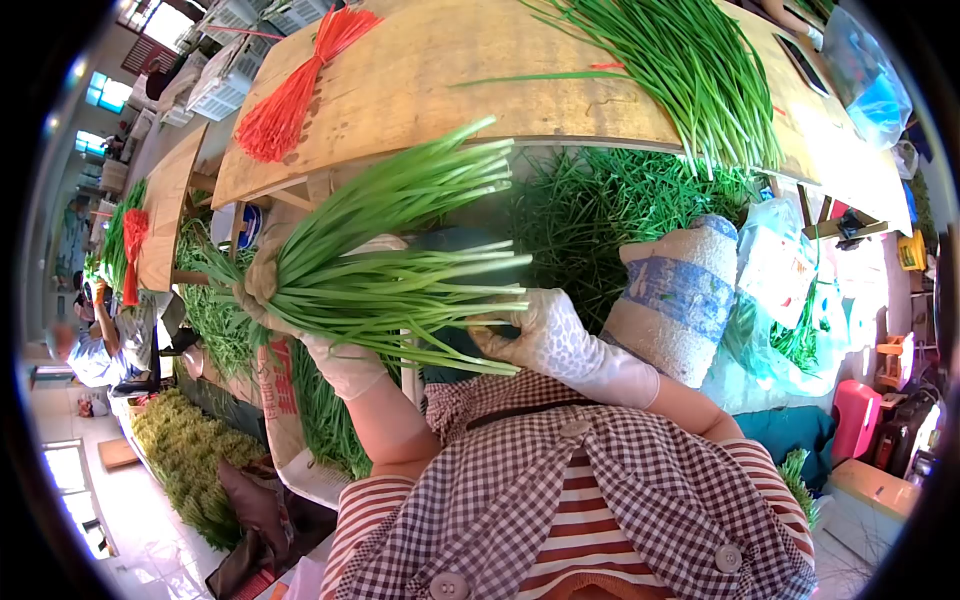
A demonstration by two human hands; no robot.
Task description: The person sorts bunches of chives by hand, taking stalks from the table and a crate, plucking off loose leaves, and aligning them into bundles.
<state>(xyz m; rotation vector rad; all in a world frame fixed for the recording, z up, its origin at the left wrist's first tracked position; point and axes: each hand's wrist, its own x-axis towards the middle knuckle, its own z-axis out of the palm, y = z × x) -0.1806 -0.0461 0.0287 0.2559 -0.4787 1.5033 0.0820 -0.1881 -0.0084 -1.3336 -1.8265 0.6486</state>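
Note:
My left hand (262, 282), in a soiled pale glove, is closed around a bunch of garlic chives (400, 290). The bunch fans out in two parts, with its pale cut ends pointing right and its leafy tips behind my hand. My right hand (545, 335), in a white patterned glove, is beside the lower stem ends. Its fingers are curled together in a pinch; what lies between them, if anything, is hidden. A large pile of garlic chives (670, 75) lies on the wooden table (430, 75) ahead, its cut ends at the front edge.
Red ties (300, 95) lie at the table's left, a phone (802, 64) at its right. Loose greens (570, 200) heap below the edge. A rolled towel (680, 295) and plastic bag (790, 300) sit right. Another person (95, 350) is at far left.

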